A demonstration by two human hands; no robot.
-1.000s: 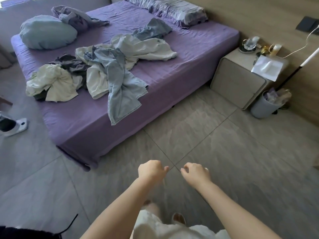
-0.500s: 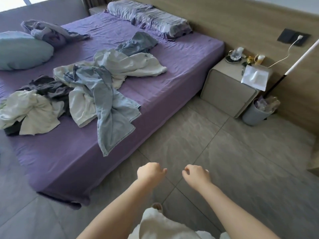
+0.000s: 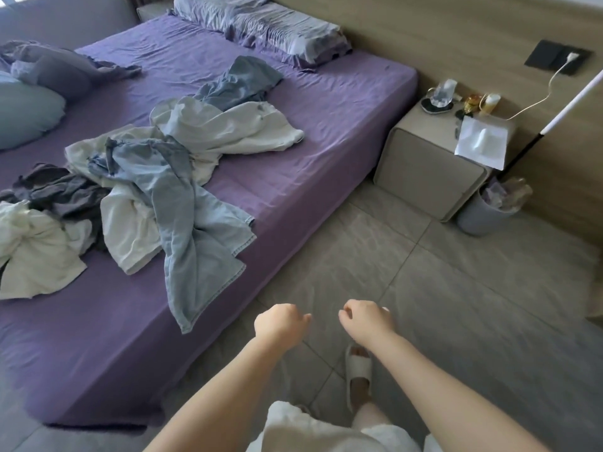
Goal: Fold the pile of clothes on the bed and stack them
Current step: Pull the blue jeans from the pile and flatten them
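A loose pile of clothes lies across the purple bed (image 3: 326,148). Light blue jeans (image 3: 192,230) drape over the bed's near edge. A white shirt (image 3: 228,132) lies behind them, with a blue-grey garment (image 3: 238,83) further back. At the left sit a dark grey garment (image 3: 55,190) and a crumpled white one (image 3: 36,252). My left hand (image 3: 279,322) and my right hand (image 3: 367,318) hover side by side over the floor in front of the bed, both curled into loose fists with nothing in them, clear of the clothes.
A beige nightstand (image 3: 424,171) with small items and a white paper stands right of the bed, a grey bin (image 3: 486,213) beside it. A white pole (image 3: 567,109) leans on the wooden wall. Pillows (image 3: 270,31) lie at the bed's head, a pale blue cushion (image 3: 23,115) at left. Grey tile floor (image 3: 456,305) surrounds me.
The view has moved closer to the bed and to the right; the clothes now sit nearer and lower in view. Both hands stay curled in front of me, holding nothing.
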